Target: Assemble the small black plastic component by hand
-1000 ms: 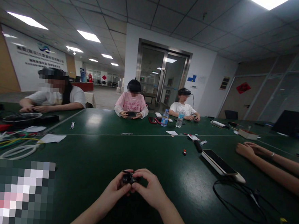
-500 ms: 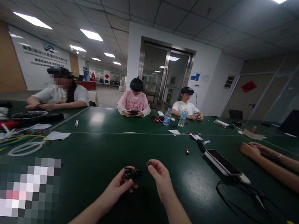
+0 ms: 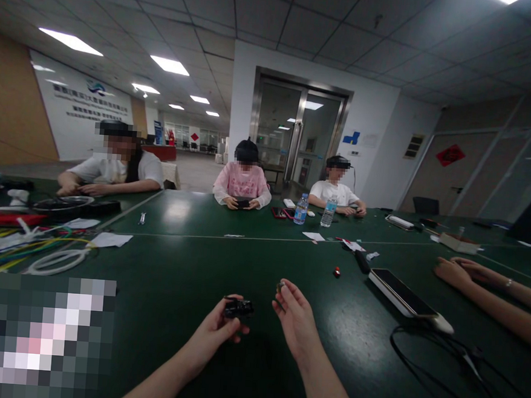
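Note:
My left hand [image 3: 226,325] is closed around a small black device [image 3: 238,308], whose exact kind I cannot make out. It is held just above the dark green table [image 3: 172,289], its free end pointing right. To the right, my right hand [image 3: 294,313] pinches a tiny dark piece [image 3: 280,287] between thumb and forefinger, apart from the device. The other fingers of that hand are curled loosely. What the piece is cannot be told at this size.
A phone on a white stand [image 3: 402,293] and a black cable [image 3: 440,369] lie to the right. A small red item [image 3: 337,272] sits ahead. Bottles [image 3: 300,209] stand farther back. Cables [image 3: 56,261] crowd the left. A neighbour's hands [image 3: 458,270] rest at right; several people sit opposite.
My right hand has turned slightly and moved a little up and to the right with the tiny piece. The left hand keeps its grip on the black device. The whole view has shifted slightly.

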A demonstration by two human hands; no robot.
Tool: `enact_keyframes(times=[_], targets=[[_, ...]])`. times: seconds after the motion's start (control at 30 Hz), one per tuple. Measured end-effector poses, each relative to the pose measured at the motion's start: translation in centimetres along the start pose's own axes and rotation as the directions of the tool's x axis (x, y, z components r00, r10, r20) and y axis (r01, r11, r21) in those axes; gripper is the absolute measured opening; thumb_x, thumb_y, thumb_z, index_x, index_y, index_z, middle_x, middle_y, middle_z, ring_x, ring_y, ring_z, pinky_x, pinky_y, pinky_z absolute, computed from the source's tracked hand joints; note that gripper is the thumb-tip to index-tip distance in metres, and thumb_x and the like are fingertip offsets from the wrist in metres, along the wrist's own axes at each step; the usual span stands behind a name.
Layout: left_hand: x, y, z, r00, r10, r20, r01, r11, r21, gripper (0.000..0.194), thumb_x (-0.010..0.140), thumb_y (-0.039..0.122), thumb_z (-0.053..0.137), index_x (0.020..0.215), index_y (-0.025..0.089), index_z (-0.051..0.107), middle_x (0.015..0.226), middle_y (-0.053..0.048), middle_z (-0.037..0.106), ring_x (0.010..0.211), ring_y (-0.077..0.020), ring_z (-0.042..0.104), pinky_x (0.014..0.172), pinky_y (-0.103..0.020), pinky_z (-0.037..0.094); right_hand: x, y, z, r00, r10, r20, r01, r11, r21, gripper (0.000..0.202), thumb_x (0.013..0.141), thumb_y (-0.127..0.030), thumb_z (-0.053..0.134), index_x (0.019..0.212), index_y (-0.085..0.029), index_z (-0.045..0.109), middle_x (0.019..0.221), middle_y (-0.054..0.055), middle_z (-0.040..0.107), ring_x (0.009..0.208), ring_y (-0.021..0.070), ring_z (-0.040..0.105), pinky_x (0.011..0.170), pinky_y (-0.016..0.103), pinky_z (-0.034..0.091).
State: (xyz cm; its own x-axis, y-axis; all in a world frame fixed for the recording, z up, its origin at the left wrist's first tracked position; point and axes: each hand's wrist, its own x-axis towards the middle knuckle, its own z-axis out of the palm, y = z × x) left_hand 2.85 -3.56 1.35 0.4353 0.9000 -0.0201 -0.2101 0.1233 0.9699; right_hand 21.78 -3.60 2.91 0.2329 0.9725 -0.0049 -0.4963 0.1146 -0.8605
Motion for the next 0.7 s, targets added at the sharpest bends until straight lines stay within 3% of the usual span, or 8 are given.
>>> enact_keyframes(times=[0.1,0.2,0.27,0.37,0.47,0.7], targets=[[0.2,-0.3,-0.1,1.000,-0.001,-0.002,0.001,1.000,0.009,0.047,0.071,0.037,0.064,0.113,0.025,0.046,0.110,-0.010,0.059,0.084,-0.0225,0.062,0.068,-0.033,0.046,-0.1,0.4,0.1,0.998,-0.037,0.042,0.041,0.995,-0.095,0.036,0.062,-0.036,0.073,0.092,-0.021,0.063,0.092,0.004,0.064,0.082,0.0174,0.060,0.077,0.034,0.047],[0.3,-0.4,-0.1,1.000,0.008,0.003,-0.008,1.000,0.008,0.047,0.069,0.038,0.066,0.110,0.025,0.047,0.105,-0.008,0.060,0.080,-0.0216,0.062,0.067,-0.032,0.046,-0.7,0.5,0.6,0.980,-0.085,0.182,0.131,0.958,-0.256,0.032,0.064,-0.034,0.071,0.093,-0.021,0.064,0.091,0.004,0.065,0.087,0.0193,0.059,0.082,0.037,0.045],[0.3,-0.4,0.0,1.000,0.022,0.003,-0.022,1.000,0.010,0.046,0.068,0.039,0.067,0.108,0.024,0.049,0.098,-0.006,0.061,0.078,-0.0208,0.062,0.065,-0.032,0.046,-1.3,0.6,1.1,0.952,-0.099,0.291,0.221,0.879,-0.423,0.025,0.068,-0.029,0.068,0.092,-0.023,0.065,0.089,0.004,0.065,0.085,0.0198,0.059,0.083,0.039,0.045],[0.1,-0.3,0.3,0.998,0.056,-0.013,-0.056,0.998,0.017,0.042,0.069,0.036,0.066,0.106,0.023,0.050,0.087,-0.003,0.061,0.075,-0.0190,0.060,0.063,-0.030,0.045,-2.0,0.6,1.8,0.884,-0.137,0.447,0.415,0.668,-0.618,0.019,0.065,-0.018,0.068,0.083,-0.024,0.068,0.097,0.004,0.063,0.098,0.0216,0.055,0.091,0.038,0.039],[0.0,-0.2,0.4,0.998,0.056,-0.021,-0.055,0.998,0.028,0.041,0.070,0.034,0.066,0.105,0.022,0.049,0.085,-0.003,0.061,0.075,-0.0184,0.059,0.063,-0.029,0.045,-2.3,0.5,2.2,0.877,-0.125,0.465,0.444,0.581,-0.682,0.020,0.066,-0.016,0.067,0.084,-0.026,0.067,0.100,0.004,0.062,0.100,0.0215,0.054,0.091,0.038,0.039],[0.2,-0.3,0.1,1.000,0.027,0.007,-0.027,0.998,0.062,0.043,0.071,0.034,0.064,0.108,0.022,0.047,0.089,-0.004,0.061,0.077,-0.0192,0.059,0.066,-0.031,0.046,-2.4,0.2,2.2,0.875,-0.088,0.476,0.437,0.566,-0.699,0.020,0.070,-0.016,0.063,0.086,-0.027,0.066,0.102,0.003,0.060,0.101,0.0217,0.053,0.091,0.039,0.039]])
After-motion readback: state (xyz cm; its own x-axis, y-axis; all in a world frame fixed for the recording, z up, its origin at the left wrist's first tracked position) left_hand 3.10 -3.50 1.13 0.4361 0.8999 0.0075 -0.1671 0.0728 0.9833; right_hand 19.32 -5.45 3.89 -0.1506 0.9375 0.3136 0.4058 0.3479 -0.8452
